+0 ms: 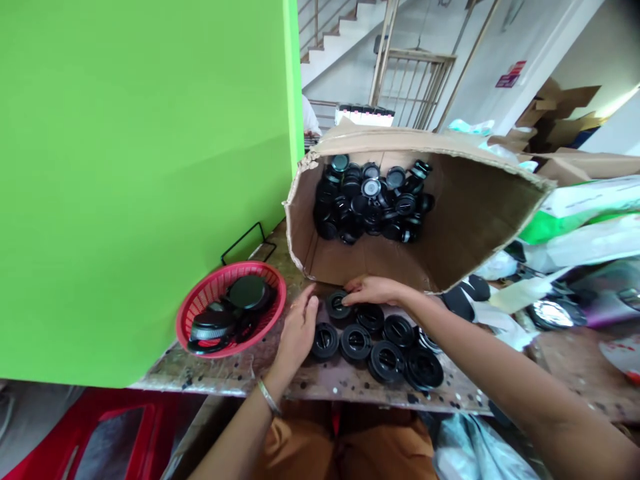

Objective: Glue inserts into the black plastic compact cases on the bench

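Several round black plastic parts [355, 342], each with a bar across its recessed middle, lie close together on the worktable. My right hand [375, 291] reaches in from the right, its thumb and fingers closed on a round black part [336, 305] at the back left of the group. Just left of that part is my left hand [300, 323], fingers stretched out and holding nothing. Behind both hands a cardboard box [470, 207] lies with its mouth facing me. Many similar black parts [373, 200] are heaped inside it.
To the left, a red plastic basket [183, 320] holds larger black parts. A green panel [140, 187] rises behind it, near a black wire stand [245, 243]. Plastic bags [590, 247] and black pieces crowd the right side. A red chair [110, 433] stands below the table edge.
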